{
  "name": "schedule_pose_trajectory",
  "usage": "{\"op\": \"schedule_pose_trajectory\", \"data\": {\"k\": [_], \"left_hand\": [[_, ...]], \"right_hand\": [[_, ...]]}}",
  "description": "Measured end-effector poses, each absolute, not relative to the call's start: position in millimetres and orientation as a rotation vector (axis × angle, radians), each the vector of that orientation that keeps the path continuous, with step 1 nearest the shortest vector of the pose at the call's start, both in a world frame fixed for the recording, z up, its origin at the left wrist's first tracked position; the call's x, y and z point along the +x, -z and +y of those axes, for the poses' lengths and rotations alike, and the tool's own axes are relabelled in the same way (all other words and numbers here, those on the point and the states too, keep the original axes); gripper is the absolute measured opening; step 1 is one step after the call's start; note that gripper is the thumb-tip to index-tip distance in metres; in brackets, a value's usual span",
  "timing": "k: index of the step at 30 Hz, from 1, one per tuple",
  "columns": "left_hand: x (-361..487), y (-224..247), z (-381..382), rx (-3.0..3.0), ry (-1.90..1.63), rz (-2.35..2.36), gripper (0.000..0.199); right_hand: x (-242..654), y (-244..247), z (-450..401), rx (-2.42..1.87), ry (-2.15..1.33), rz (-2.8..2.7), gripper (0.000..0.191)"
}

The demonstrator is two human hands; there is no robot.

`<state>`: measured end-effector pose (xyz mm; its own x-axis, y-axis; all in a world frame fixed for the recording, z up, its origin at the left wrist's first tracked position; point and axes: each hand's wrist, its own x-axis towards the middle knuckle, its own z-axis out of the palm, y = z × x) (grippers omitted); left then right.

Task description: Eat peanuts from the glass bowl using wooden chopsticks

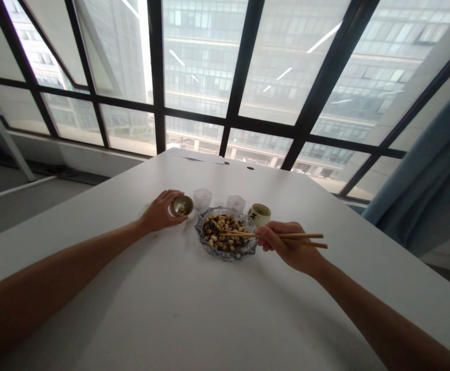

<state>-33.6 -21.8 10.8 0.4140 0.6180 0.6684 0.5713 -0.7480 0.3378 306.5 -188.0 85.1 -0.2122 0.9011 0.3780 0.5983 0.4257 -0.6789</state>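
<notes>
My left hand (162, 212) is closed around a small tea cup (182, 206), tilted so its inside faces me; a little something pale lies at its bottom. In my right hand (282, 241) is a pair of chopsticks (302, 236), their tips down among the mixed nuts and dark seeds (225, 232). These fill a scalloped glass bowl (228, 256) on the table between my hands. Just behind my right hand stands a second cup (259, 213) with dark writing on its side. Whether the chopstick tips pinch a piece cannot be made out.
Two translucent plastic cups (202, 199) stand behind the glass bowl. The white table (178, 309) stretches toward the windows, with papers (197, 156) at its far edge and two small round dark spots nearby. A blue curtain (421, 175) hangs at the right.
</notes>
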Motion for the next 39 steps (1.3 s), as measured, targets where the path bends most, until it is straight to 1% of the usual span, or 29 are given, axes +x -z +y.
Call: {"op": "schedule_pose_trajectory", "data": {"k": [12, 15, 17, 22, 29, 32, 35, 39], "left_hand": [[-33.3, -12.5, -24.1, 2.637, -1.348, 1.066, 0.062], [-32.9, -12.0, -23.3, 2.570, -1.391, 1.096, 0.062], [-33.1, -11.1, -21.6, 2.455, -1.393, 1.198, 0.063], [-33.8, -10.8, -16.8, 2.164, -1.325, 1.424, 0.073], [-35.8, -10.7, -11.2, 2.073, -1.189, 1.518, 0.075], [-37.1, -14.1, -8.1, 2.153, -1.163, 1.545, 0.080], [-31.6, -24.8, -5.5, 2.366, -1.108, 1.570, 0.079], [-6.6, -44.1, -2.5, 2.626, -0.895, 1.523, 0.078]], "right_hand": [[314.3, -79.5, -182.5, -1.159, -0.530, -1.861, 0.044], [316.1, -80.0, -182.5, -1.162, -0.495, -1.905, 0.044], [316.2, -81.2, -183.2, -1.162, -0.463, -1.918, 0.045], [313.8, -86.7, -185.7, -1.169, -0.393, -2.003, 0.049], [307.0, -88.5, -187.1, -1.084, -0.273, -2.176, 0.041], [305.7, -87.0, -187.6, -1.084, -0.247, -2.186, 0.039], [305.5, -85.4, -188.0, -1.076, -0.231, -2.174, 0.039], [305.6, -83.8, -187.5, -1.063, -0.214, -2.170, 0.038]]}}
